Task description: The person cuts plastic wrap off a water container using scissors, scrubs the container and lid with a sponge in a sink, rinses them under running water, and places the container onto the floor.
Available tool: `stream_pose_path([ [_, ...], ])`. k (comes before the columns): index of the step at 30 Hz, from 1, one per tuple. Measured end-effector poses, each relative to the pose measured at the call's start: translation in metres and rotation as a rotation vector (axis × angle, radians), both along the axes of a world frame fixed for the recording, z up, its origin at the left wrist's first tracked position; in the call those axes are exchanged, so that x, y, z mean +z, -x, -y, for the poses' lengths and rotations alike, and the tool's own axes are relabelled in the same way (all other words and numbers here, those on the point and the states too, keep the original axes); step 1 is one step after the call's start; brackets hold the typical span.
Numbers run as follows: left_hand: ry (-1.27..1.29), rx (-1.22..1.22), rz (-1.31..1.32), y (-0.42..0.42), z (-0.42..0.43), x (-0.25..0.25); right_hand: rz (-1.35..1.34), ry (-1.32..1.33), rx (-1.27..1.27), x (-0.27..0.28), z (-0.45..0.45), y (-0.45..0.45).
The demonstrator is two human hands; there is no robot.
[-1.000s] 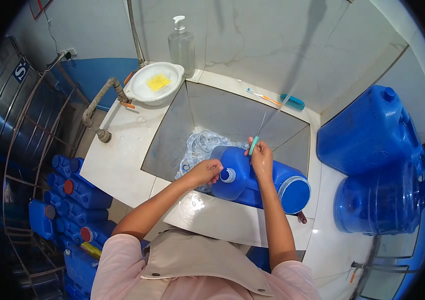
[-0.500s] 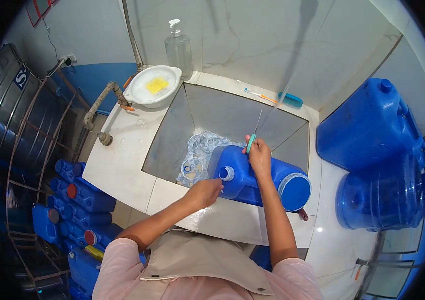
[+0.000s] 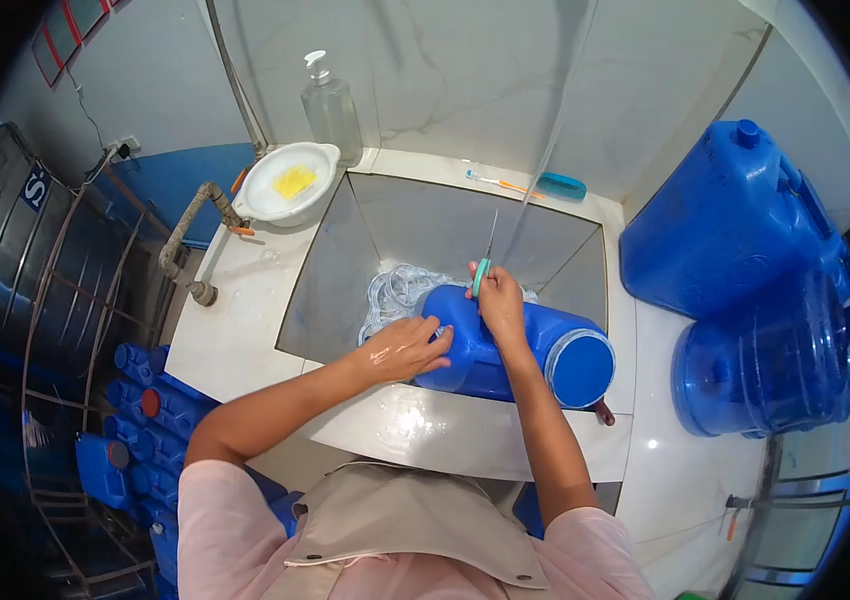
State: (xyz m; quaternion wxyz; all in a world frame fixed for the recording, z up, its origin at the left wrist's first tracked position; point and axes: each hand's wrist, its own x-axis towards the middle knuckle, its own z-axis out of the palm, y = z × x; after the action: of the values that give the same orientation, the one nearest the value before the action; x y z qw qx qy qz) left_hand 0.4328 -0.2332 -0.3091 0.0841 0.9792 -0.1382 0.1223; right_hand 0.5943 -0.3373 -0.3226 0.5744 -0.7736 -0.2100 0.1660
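Note:
A blue jug (image 3: 465,372) lies on its side across the front edge of the sink, its large round blue cap (image 3: 583,368) to the right. My left hand (image 3: 405,348) rests at the jug's left part with its fingers apart, over the small neck, which it mostly hides. Above the jug, my right hand (image 3: 498,302) grips the teal handle of a thin pointed tool (image 3: 483,275), possibly scissors, whose tip points up and away. Behind and left of the jug, a heap of clear-white plastic rings or strips (image 3: 390,293) lies in the sink.
On the left counter stands a white basin (image 3: 290,205) with a yellow sponge (image 3: 294,181), beside a pump bottle (image 3: 331,110). A toothbrush (image 3: 500,184) and teal brush (image 3: 561,186) lie on the back ledge. Large blue containers (image 3: 725,225) stand right; blue jugs (image 3: 150,400) are stacked lower left.
My left hand has come up from beside the jug's neck onto it, and its fingers have spread. My right hand still holds the tool. The view has shifted somewhat.

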Motion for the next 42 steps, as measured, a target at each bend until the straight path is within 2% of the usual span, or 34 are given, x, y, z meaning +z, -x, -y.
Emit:
stream_pose_path([
  [2, -0.056, 0.013, 0.052, -0.011, -0.002, -0.02, -0.004, -0.003, 0.002, 0.0, -0.001, -0.002],
  [4, -0.109, 0.018, 0.101, -0.017, 0.002, -0.023, -0.298, -0.092, -0.009, -0.003, 0.001, -0.004],
  [6, 0.024, 0.157, 0.2, -0.014, 0.011, -0.029, -0.35, -0.125, 0.011, -0.006, 0.002, -0.005],
  [7, 0.026, 0.16, 0.192, -0.014, 0.016, -0.031, -0.396, -0.159, 0.033, -0.007, 0.003, -0.004],
  [9, 0.115, 0.339, 0.201, -0.017, 0.022, -0.034, -0.415, -0.171, 0.026, -0.006, 0.004, -0.004],
  [13, 0.147, 0.398, 0.224, -0.021, 0.025, -0.037, -0.491, -0.25, 0.016, -0.007, 0.005, -0.003],
  [17, 0.219, 0.516, 0.182, -0.022, 0.031, -0.036, -0.485, -0.186, 0.03, -0.007, 0.005, -0.002],
  [19, 0.229, 0.573, 0.152, -0.022, 0.035, -0.037, -0.51, -0.267, 0.033, -0.009, 0.004, -0.003],
  [25, 0.27, 0.661, 0.098, -0.023, 0.038, -0.025, -0.547, -0.286, 0.02, -0.011, 0.004, -0.003],
  [27, 0.38, 0.743, -0.101, -0.016, 0.04, -0.012, -0.552, -0.303, 0.028, -0.01, 0.004, -0.006],
  [28, 0.375, 0.732, -0.095, -0.01, 0.037, -0.015, -0.575, -0.304, 0.04, -0.009, 0.006, -0.005],
  [30, 1.068, 0.596, -0.022, 0.004, 0.025, -0.028, -0.55, -0.305, 0.049, -0.006, 0.005, -0.005],
  [31, 1.069, 0.592, -0.024, 0.011, 0.023, -0.035, -0.54, -0.29, 0.064, -0.006, 0.006, -0.004],
  [33, 1.534, 0.511, -0.155, 0.023, 0.022, -0.047, -0.543, -0.28, 0.061, -0.006, 0.007, -0.004],
  [42, 1.684, 0.464, 0.014, 0.03, 0.029, -0.057, -0.561, -0.262, 0.06, -0.002, 0.007, -0.005],
])
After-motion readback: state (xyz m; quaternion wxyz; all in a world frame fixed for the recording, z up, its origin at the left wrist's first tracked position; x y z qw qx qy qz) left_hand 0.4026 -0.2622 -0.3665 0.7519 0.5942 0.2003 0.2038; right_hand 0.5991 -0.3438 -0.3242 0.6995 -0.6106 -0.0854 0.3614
